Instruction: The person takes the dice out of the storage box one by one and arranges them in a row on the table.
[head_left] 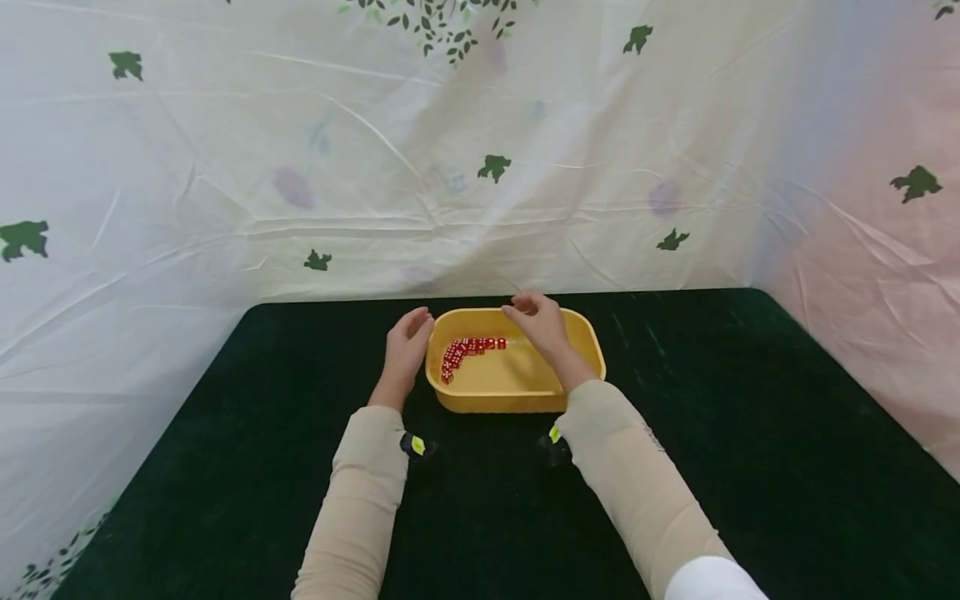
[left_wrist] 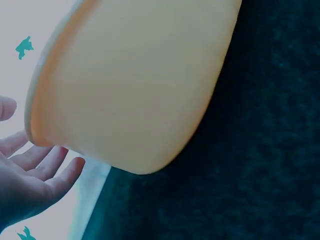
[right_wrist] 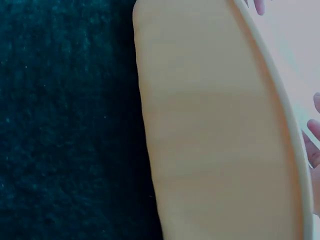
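Observation:
A yellow plastic tub [head_left: 525, 382] sits on the dark green tabletop. Inside it, several red dice [head_left: 472, 344] with white pips form a curved line along the left and back walls. My left hand [head_left: 407, 346] is at the tub's left side, fingers relaxed right at the rim; the left wrist view shows these fingers [left_wrist: 64, 182] spread beside the tub's outer wall [left_wrist: 135, 90]. Over the tub's right half hovers my right hand [head_left: 546, 327], loosely bent, with no die visible between thumb and fingers. Only parts of its fingers [right_wrist: 314, 150] show beyond the rim in the right wrist view.
Green cloth [head_left: 240, 467] covers the table around the tub. A pale curtain [head_left: 420, 200] with green bird shapes hangs behind the table and along its sides. Dark wrist devices with yellow-green marks [head_left: 417, 445] sit under both sleeves.

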